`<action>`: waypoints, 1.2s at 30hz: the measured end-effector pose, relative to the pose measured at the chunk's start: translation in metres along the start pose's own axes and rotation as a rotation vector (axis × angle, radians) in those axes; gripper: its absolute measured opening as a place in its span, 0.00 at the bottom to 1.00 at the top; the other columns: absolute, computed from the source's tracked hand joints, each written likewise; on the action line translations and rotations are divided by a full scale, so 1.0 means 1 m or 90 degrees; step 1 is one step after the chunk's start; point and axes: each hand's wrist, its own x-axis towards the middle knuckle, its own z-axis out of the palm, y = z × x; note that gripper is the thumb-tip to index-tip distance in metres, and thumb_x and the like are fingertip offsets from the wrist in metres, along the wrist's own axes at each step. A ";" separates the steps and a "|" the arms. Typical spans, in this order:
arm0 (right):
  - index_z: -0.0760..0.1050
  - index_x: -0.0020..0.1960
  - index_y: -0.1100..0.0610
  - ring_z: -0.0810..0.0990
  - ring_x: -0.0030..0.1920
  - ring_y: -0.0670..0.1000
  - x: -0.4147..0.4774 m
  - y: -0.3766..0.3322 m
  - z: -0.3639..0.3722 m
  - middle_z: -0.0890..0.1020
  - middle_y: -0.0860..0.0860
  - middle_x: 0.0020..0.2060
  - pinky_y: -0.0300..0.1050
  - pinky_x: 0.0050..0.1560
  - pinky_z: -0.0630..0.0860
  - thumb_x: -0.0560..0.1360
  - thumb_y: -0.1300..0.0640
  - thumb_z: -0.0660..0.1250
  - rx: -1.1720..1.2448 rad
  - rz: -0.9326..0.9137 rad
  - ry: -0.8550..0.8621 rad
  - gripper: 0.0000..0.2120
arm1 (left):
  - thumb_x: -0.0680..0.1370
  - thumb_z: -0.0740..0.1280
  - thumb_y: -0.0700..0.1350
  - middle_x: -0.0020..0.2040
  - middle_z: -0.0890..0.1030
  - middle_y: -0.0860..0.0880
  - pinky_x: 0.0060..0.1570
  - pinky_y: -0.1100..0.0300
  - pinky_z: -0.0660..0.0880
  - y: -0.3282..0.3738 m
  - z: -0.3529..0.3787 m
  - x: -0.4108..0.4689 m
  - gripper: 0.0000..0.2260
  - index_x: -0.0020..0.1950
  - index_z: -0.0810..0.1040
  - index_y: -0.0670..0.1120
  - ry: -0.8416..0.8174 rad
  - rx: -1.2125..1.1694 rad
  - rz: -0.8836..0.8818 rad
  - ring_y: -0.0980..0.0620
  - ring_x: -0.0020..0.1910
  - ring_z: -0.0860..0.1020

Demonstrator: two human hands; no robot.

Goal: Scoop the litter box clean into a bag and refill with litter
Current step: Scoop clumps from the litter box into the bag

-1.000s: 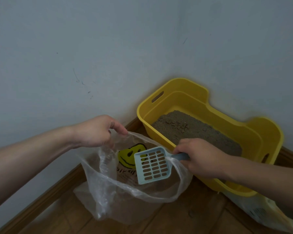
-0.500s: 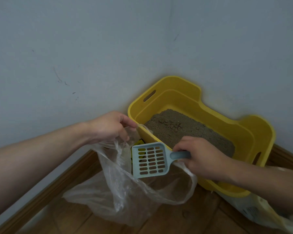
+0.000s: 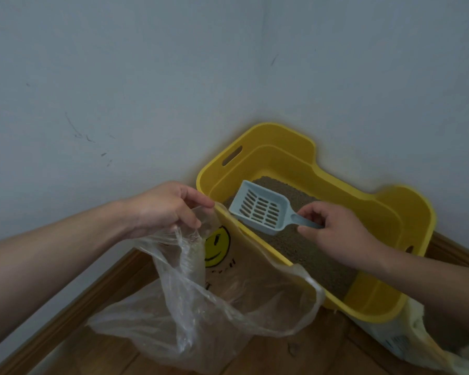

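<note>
Pinching the bag [image 3: 214, 307] rim, the left hand [image 3: 168, 209] is holding it wide for dumping beside the litter box [image 3: 390, 212], centre frame; the right hand [image 3: 333, 234] is gripping the scoop [image 3: 260, 209] handle over litter [image 3: 295, 244].

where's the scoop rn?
Head view, right of centre: the blue scoop is over the litter inside the yellow litter box, its handle pinched by the right hand, just right of the plastic bag the left hand holds.
</note>
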 end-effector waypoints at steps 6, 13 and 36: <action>0.77 0.46 0.51 0.76 0.34 0.45 0.007 0.021 -0.024 0.78 0.46 0.35 0.38 0.28 0.67 0.75 0.58 0.66 -0.285 0.110 -0.069 0.03 | 0.70 0.69 0.26 0.55 0.85 0.49 0.51 0.45 0.67 -0.001 -0.002 0.006 0.20 0.50 0.86 0.49 -0.014 -0.013 0.017 0.42 0.47 0.79; 0.75 0.39 0.54 0.71 0.26 0.44 0.000 0.040 -0.042 0.73 0.48 0.28 0.35 0.21 0.63 0.75 0.56 0.64 -0.495 0.192 -0.135 0.06 | 0.70 0.68 0.24 0.56 0.85 0.47 0.37 0.58 0.78 0.003 0.004 0.007 0.20 0.53 0.85 0.44 -0.023 -0.038 0.022 0.50 0.39 0.83; 0.80 0.47 0.56 0.78 0.32 0.45 0.038 0.083 -0.012 0.78 0.49 0.33 0.37 0.28 0.75 0.77 0.55 0.65 -0.419 0.190 -0.129 0.07 | 0.70 0.68 0.24 0.57 0.85 0.47 0.39 0.64 0.79 0.009 0.009 0.014 0.22 0.56 0.84 0.44 -0.037 -0.101 0.046 0.47 0.52 0.84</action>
